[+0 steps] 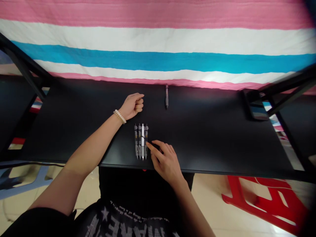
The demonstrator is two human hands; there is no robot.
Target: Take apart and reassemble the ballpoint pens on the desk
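Several click pens lie side by side near the table's front edge, their tips toward me. One is a white pen (143, 136); the others have clear, dark-looking barrels and grey grips. At the row's right end, the index fingertip of my right hand (166, 159) touches a clear pen (146, 140). That hand's fingers are apart and hold nothing. My left hand (133, 106), with bracelets at the wrist, rests beyond the row with its fingers curled in a fist and nothing seen in it. A single grey pen (167, 97) lies apart, farther back, to the right of my left hand.
The black table (209, 131) has dark metal supports at both sides. A dark phone-like object (256, 104) is at the back right. Behind hangs a striped cloth (158, 61). Below are a red stool (266, 200) and a blue stool (37, 181).
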